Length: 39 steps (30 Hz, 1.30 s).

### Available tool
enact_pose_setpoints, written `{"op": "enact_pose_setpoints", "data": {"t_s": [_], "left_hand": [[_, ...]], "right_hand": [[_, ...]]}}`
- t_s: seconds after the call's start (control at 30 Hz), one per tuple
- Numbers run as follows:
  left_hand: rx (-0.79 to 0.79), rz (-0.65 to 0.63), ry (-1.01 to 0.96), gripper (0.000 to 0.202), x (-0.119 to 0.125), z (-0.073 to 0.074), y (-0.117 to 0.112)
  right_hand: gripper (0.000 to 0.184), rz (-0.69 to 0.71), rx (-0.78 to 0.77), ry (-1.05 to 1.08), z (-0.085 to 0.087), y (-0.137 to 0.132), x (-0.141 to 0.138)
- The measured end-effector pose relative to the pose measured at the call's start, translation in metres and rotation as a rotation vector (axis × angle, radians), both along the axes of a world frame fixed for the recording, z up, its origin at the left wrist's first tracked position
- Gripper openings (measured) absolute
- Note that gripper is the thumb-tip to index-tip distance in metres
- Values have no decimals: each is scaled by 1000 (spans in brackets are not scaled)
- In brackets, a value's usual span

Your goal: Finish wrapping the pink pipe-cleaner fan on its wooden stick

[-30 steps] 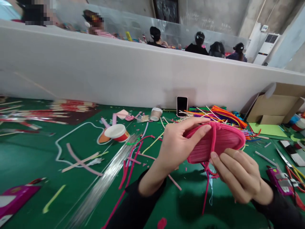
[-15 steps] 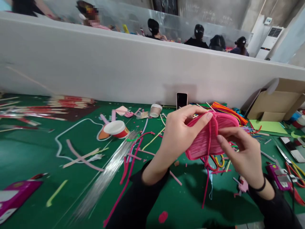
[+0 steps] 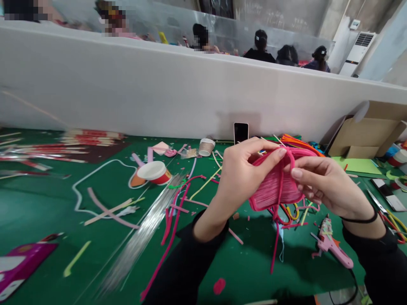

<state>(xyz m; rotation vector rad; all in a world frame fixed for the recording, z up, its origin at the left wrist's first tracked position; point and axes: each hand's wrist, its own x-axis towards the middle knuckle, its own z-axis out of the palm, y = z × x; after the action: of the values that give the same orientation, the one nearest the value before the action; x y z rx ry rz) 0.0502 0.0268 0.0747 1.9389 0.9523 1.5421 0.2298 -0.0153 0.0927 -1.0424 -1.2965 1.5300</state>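
My left hand (image 3: 237, 176) is closed on the upper edge of a pink striped craft piece (image 3: 270, 192) with a fuzzy pink border, its thumb pressing near the top middle. A fuzzy pink pipe cleaner (image 3: 280, 186) runs down the front of the piece and dangles below it. At the upper right, my right hand (image 3: 330, 184) pinches a bent length of pink pipe cleaner between thumb and fingers, covering the piece's right side. Below the right hand lies a pink hot glue gun (image 3: 332, 245) on the green table.
Clear thin sticks (image 3: 149, 224), pink strips and a paper cup (image 3: 154, 173) lie to the left. A phone (image 3: 241, 133) leans at the white partition (image 3: 159, 93). Orange pipe cleaners (image 3: 302, 143), a cardboard box (image 3: 369, 131) and scissors (image 3: 378, 201) are at the right.
My right hand has turned and risen slightly, bending the pipe cleaner's upper part over to the right. More of the glue gun shows now. My left hand keeps its hold.
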Motion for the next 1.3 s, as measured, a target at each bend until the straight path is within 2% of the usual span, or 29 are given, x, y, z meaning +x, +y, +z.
{"op": "enact_pose_setpoints", "data": {"t_s": [0.07, 0.23, 0.33, 0.43, 0.57, 0.63, 0.73, 1.0, 1.3], "left_hand": [[-11, -9, -5, 7, 2, 0, -1], [-60, 17, -7, 12, 7, -2, -2], [-77, 20, -11, 14, 9, -2, -2], [-73, 18, -14, 14, 9, -1, -3], [-70, 18, -31, 15, 10, -1, -4], [-72, 20, -38, 16, 11, -1, -4], [-71, 20, -46, 16, 11, -2, -4], [-73, 37, -56, 14, 6, -2, -7], [-92, 44, -49, 13, 8, -1, -12]], "right_hand": [[21, -52, 133, -77, 1, -1, -2], [7, -487, 768, -461, -4, -1, -9], [4, -649, 1054, -668, -14, 2, -13], [12, -775, 1272, -758, -27, 8, -16], [22, -925, 1474, -771, -45, 16, -21], [26, -982, 1526, -740, -53, 20, -24], [29, -1019, 1521, -695, -60, 23, -29], [25, -974, 1539, -673, -67, 23, -33], [26, -949, 1508, -776, -59, 18, -34]]}}
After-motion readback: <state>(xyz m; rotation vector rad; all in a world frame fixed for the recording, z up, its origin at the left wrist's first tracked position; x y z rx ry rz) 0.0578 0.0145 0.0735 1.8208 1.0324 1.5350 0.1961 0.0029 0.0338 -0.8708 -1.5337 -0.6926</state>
